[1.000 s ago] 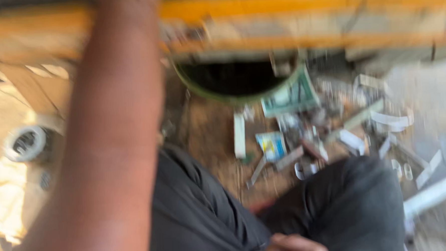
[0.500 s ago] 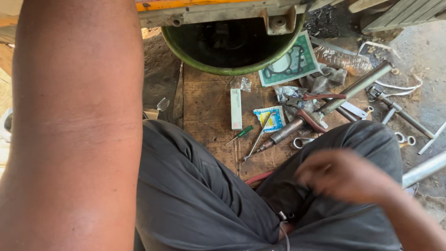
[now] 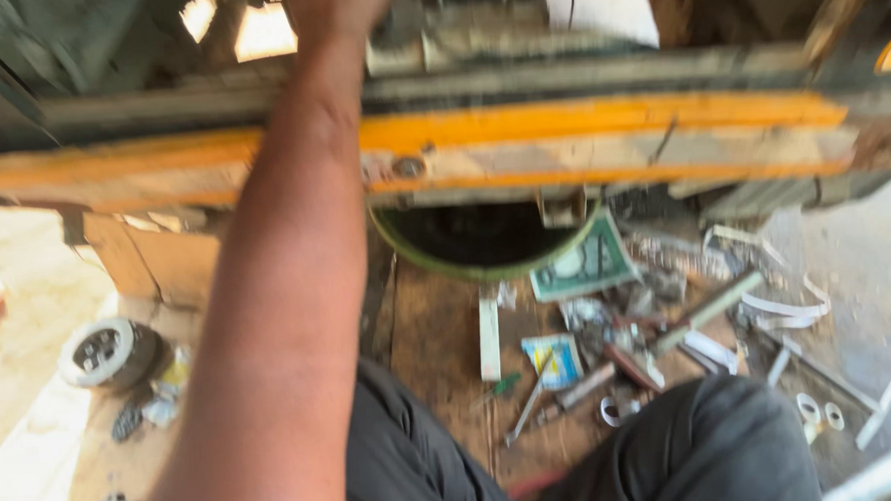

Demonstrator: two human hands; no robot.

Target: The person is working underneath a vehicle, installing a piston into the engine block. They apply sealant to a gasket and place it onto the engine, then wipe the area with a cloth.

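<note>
One view only is given, from the head. The left hand (image 3: 340, 7) is seen raised high to the blurred grey machine part (image 3: 476, 39) above the yellow beam (image 3: 600, 123); whether it is gripping or open cannot be told. Half a second ago the right hand was seen over the lap; now it is out of view. The tools (image 3: 571, 375) are left lying on the wooden board (image 3: 440, 351), near the green ring (image 3: 486, 269).

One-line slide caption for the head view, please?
Left hand reaches up over a yellow beam; green tub and scattered tools lie below.
</note>
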